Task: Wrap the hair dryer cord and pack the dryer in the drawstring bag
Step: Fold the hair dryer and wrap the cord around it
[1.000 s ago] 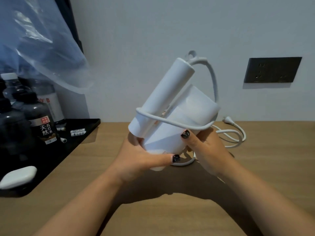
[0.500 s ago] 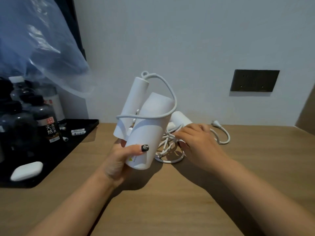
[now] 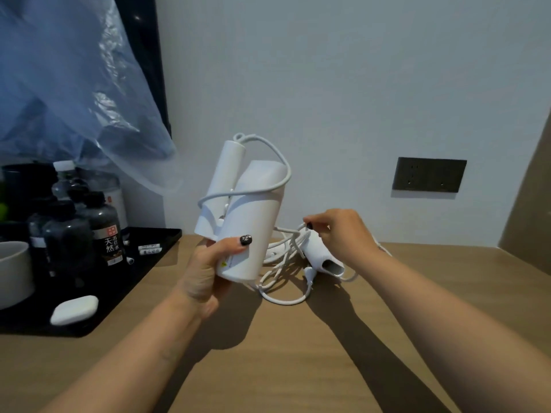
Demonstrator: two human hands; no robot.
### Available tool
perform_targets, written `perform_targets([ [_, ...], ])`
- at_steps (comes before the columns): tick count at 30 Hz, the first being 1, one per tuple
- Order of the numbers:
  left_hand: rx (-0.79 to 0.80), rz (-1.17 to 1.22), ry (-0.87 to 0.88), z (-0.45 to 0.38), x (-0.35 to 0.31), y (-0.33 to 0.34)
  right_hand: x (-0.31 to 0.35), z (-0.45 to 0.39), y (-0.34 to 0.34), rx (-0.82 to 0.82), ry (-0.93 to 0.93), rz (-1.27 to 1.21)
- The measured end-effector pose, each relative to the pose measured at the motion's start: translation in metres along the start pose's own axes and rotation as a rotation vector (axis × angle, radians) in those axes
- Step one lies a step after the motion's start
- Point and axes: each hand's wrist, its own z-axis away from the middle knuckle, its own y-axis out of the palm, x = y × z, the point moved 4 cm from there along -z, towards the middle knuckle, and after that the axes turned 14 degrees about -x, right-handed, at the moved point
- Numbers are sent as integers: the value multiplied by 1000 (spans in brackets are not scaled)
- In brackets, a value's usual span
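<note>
Bottles point(image 3: 98, 225) with dark caps crowd a black tray point(image 3: 155, 242) at nine o'clock on the wooden table point(image 3: 298, 368), with a small white case point(image 3: 74, 309) lying near the tray's front edge and crinkled blue plastic point(image 3: 74, 84) hanging above at ten o'clock. Just right of the tray, the left hand point(image 3: 205, 272) grips the white hair dryer point(image 3: 253, 222) round its lower end, thumb across the front and fingers curled behind, holding it upright and clear of the table. One loop of the white cord point(image 3: 280, 165) runs from the top of the folded handle around the barrel. Farther right, near the middle of the table, the rest of the cord lies in a loose tangle beside a white nozzle piece point(image 3: 322, 257). The right hand point(image 3: 343, 231) hovers over that tangle, thumb and forefinger pinching a strand of cord and lifting it, the other fingers curled. At two o'clock a dark socket panel point(image 3: 429, 174) sits on the pale wall.
</note>
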Motion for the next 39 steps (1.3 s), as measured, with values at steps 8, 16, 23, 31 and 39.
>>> perform_targets([
  [8,19,42,21,2,-24,-8,0,-36,-3,-171,241,-83],
  [16,51,77,43,-7,-56,-18,-41,-59,-46,-405,542,-55],
  [23,71,94,38,-5,-59,-14,-51,-47,-48,-415,574,55],
  [31,147,120,72,1,-74,22,0,-33,-22,-150,-39,437],
  [39,207,46,148,14,-90,54,45,-9,0,-58,-464,279],
])
